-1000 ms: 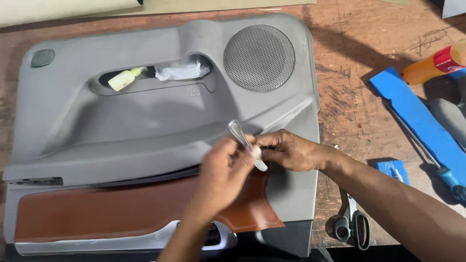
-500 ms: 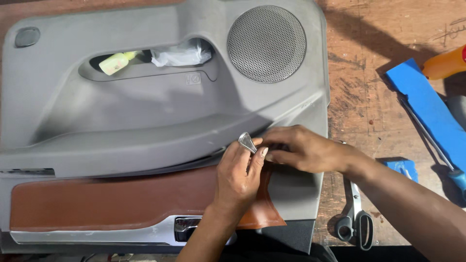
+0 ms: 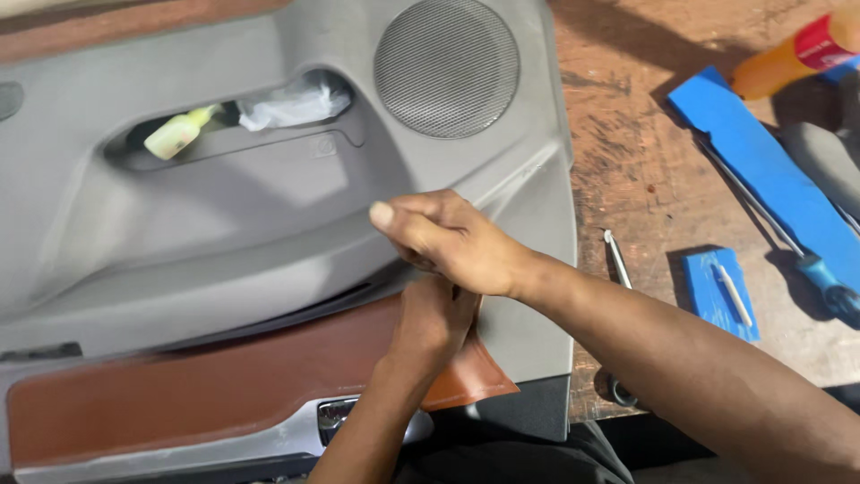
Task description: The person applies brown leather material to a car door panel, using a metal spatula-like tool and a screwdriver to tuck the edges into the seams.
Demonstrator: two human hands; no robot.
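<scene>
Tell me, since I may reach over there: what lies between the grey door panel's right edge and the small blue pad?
In the head view, between the door panel and the blue pad lies a thin metal tool on scratched bare wooden table.

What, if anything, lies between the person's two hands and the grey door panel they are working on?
Nothing visible does. The left hand presses at the seam where the brown leather trim meets the grey door panel, and the right hand rests on the panel just above it.

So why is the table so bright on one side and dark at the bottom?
Head view: sunlight hits the wooden table on the right, the arm throws shade below, the blue board casts a dark shadow, and the grey door panel looks soft and evenly lit.
</scene>
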